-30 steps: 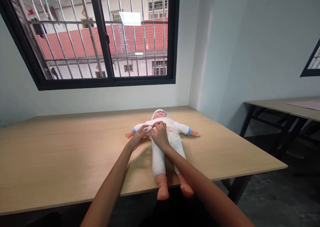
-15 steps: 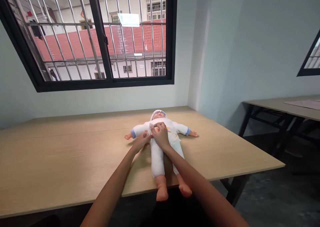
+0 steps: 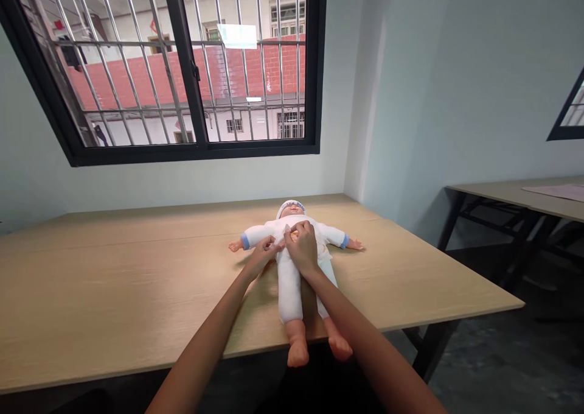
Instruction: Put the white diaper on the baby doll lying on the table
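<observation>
A baby doll (image 3: 292, 286) in a white suit and cap lies on its back on the wooden table (image 3: 114, 286), head toward the window, bare feet past the front edge. My left hand (image 3: 263, 252) pinches the white cloth at the doll's chest on its left side. My right hand (image 3: 302, 246) rests over the chest, fingers closed on the suit's front edge. Both hands hide most of the torso. The doll's arms are spread out sideways.
A barred window (image 3: 182, 67) sits in the wall behind the table. To the right stands a second table (image 3: 515, 195) with a pink sheet (image 3: 556, 190) on it. Dark floor lies between the two tables.
My right hand has shifted slightly right across the doll's chest, pulling the cloth. My left hand stays at the chest's left side. The doll has not moved.
</observation>
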